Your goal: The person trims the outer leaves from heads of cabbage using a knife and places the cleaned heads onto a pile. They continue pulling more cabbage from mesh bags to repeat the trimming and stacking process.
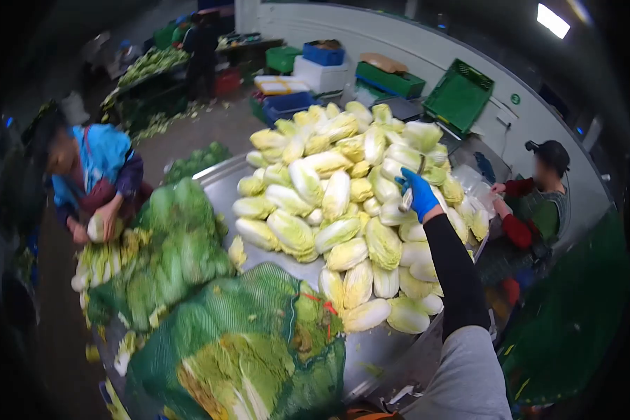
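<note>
My right hand [420,194], in a blue glove, is stretched over the right side of a big pile of trimmed napa cabbages [336,192]. Its fingers are curled round something too small to make out. The pale yellow cabbages lie heaped on a metal table [220,178]. Nearer to me, a green mesh sack [238,329] holds leafy cabbage, with a red tie at its opening. More bagged cabbages [178,241] lie behind the sack, toward the left. My left hand is out of view.
A person in blue [101,164] at the left handles a cabbage [105,225]. Another person in a dark cap [549,185] works at the right beside clear plastic [474,189]. Green crates [458,96] and a blue crate [287,105] stand behind the pile.
</note>
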`<state>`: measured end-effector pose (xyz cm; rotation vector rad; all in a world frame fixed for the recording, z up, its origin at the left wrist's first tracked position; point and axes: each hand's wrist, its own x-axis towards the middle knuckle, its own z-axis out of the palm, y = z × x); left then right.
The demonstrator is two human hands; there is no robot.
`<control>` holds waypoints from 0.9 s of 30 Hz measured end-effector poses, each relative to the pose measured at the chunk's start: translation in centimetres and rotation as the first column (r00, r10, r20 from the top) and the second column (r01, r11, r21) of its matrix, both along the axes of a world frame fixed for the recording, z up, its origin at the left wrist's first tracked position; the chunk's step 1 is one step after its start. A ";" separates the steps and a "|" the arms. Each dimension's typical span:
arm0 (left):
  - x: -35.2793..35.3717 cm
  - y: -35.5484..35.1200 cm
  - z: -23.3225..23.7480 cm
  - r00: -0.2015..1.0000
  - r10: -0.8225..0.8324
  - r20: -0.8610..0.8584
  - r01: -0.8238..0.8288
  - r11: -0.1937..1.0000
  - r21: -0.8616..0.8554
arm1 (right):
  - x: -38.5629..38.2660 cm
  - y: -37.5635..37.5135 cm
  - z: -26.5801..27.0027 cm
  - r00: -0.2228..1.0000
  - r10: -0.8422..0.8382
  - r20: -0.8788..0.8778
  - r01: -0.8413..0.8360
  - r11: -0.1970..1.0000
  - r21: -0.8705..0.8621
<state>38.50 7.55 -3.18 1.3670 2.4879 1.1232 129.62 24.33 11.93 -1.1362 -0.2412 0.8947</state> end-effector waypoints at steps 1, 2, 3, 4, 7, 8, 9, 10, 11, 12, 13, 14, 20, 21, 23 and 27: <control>-0.1 -0.5 -0.3 0.995 -0.030 0.093 0.030 1.000 0.003 | -1.7 -0.8 -0.8 0.997 0.070 0.028 -0.067 0.993 -0.101; -1.9 -0.3 -2.9 0.994 -0.017 0.106 0.018 1.000 -0.002 | -4.0 -1.7 -1.6 0.988 0.151 0.043 -0.140 0.968 -0.207; -2.2 -0.7 -3.6 0.994 0.000 0.114 0.001 1.000 -0.008 | -5.5 -2.9 -3.2 0.965 0.222 0.142 -0.177 0.945 -0.276; -2.6 -1.6 -4.2 0.980 0.002 0.198 0.000 1.000 -0.006 | -6.8 -4.1 -4.4 0.923 0.304 0.235 -0.215 0.916 -0.339; -0.6 -1.8 -2.7 0.915 0.018 0.402 -0.042 0.998 0.053 | -11.5 -7.6 -5.3 0.916 0.362 0.170 -0.305 0.907 -0.291; 0.0 -2.0 -1.8 0.919 0.033 0.392 -0.035 0.999 -0.002 | -13.0 -8.6 -5.8 0.902 0.398 0.168 -0.347 0.899 -0.268; 1.0 -2.2 -0.7 0.918 -0.011 0.396 -0.003 0.999 0.036 | -16.1 -9.6 -4.8 0.887 0.425 0.183 -0.367 0.887 -0.281; 1.2 -2.1 -0.6 0.879 -0.029 0.476 0.003 0.999 0.054 | -18.6 -10.4 -3.6 0.875 0.436 0.209 -0.373 0.884 -0.282; 1.5 -2.0 -0.9 0.879 -0.045 0.474 0.011 0.997 0.076 | -19.9 -11.1 -3.8 0.842 0.492 0.223 -0.401 0.846 -0.351; 1.8 -1.7 -1.1 0.910 -0.098 0.404 0.064 0.993 0.097 | -20.8 -11.5 -3.9 0.810 0.531 0.249 -0.408 0.815 -0.412; 2.8 -1.2 -0.8 0.902 -0.116 0.416 0.072 0.990 0.120 | -23.0 -12.2 -3.9 0.781 0.567 0.263 -0.426 0.790 -0.441; 3.3 -1.0 -1.5 0.841 -0.117 0.529 0.065 0.991 0.116 | -25.7 -12.9 -3.4 0.767 0.585 0.265 -0.435 0.777 -0.455; 9.4 -2.1 -3.0 0.729 -0.209 0.652 0.270 0.963 0.007 | -41.8 -16.4 -3.1 0.559 0.811 0.170 -0.652 0.557 -0.515; 9.9 -3.1 -4.1 0.765 -0.141 0.628 0.251 0.964 -0.089 | -44.7 -17.0 -3.1 0.541 0.823 0.171 -0.664 0.543 -0.515; 10.8 -5.0 -4.7 0.790 -0.081 0.607 0.239 0.953 -0.184 | -49.9 -18.2 -3.8 0.510 0.847 0.149 -0.700 0.510 -0.500; 10.5 -8.1 -4.5 0.426 -0.040 0.904 0.520 0.828 -0.209 | -57.3 -21.7 -7.0 0.486 0.866 0.116 -0.702 0.466 -0.538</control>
